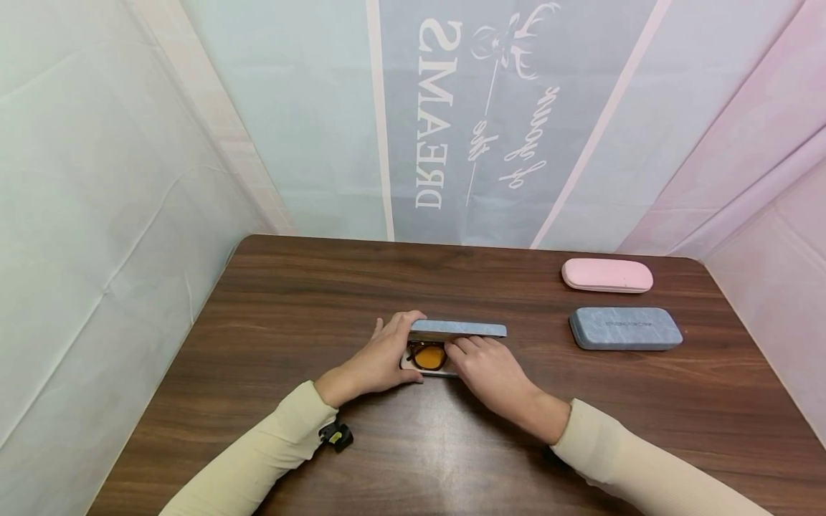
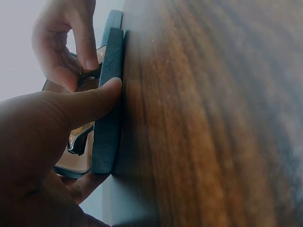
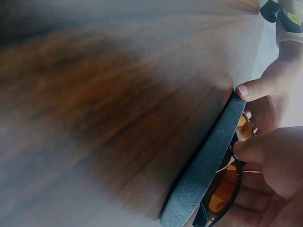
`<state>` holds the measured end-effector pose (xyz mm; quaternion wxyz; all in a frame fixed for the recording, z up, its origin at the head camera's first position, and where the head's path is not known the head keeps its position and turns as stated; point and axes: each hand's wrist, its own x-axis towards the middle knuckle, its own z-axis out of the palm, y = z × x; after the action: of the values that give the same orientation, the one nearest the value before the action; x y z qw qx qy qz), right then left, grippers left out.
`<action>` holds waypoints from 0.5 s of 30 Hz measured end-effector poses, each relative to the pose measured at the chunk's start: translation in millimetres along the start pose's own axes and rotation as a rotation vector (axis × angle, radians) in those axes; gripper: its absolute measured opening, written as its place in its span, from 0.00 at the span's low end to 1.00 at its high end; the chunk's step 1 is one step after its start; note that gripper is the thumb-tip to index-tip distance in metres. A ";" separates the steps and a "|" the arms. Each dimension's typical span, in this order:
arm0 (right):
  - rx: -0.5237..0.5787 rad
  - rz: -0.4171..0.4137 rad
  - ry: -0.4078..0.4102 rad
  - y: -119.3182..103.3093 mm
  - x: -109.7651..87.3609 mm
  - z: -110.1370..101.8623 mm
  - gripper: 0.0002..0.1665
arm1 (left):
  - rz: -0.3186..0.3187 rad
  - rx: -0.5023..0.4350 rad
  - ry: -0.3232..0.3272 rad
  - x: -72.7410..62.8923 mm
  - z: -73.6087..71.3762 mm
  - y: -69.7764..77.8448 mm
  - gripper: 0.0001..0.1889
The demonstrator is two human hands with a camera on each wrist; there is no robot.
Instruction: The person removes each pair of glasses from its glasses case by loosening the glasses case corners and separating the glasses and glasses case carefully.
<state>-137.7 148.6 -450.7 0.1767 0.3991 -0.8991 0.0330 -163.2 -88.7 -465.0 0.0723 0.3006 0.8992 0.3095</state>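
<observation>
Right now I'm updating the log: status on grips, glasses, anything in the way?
Left grip holds open blue case. Right grip pinches orange-lensed glasses inside. Lid partly raised, possible hindrance. Pink case, second blue case off right.

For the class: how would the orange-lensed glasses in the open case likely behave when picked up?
The glasses are probably light, being mostly lenses and narrow dark rims. Their front will likely stay stiff, since those rims enclose the lenses. The lenses look smooth, so a grip there might slip.

Smooth wood-grain table (image 1: 310, 287), glossy plastic-looking glasses (image 1: 428, 357), leathery-looking held case (image 1: 458, 329)
</observation>
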 end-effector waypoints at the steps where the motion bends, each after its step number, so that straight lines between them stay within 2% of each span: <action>1: 0.002 0.001 0.002 0.1 0.1 0.0 0.11 | 0.000 0.000 0.000 0.1 0.2 -0.2 0.52; 15: 0.037 0.014 0.035 0.7 1.9 -1.1 0.05 | -0.001 -0.009 -0.010 -0.3 -0.3 0.2 0.51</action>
<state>-139.1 147.9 -449.0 0.1849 0.3955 -0.8978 0.0577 -163.0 -88.9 -464.6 0.0783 0.3015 0.8976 0.3119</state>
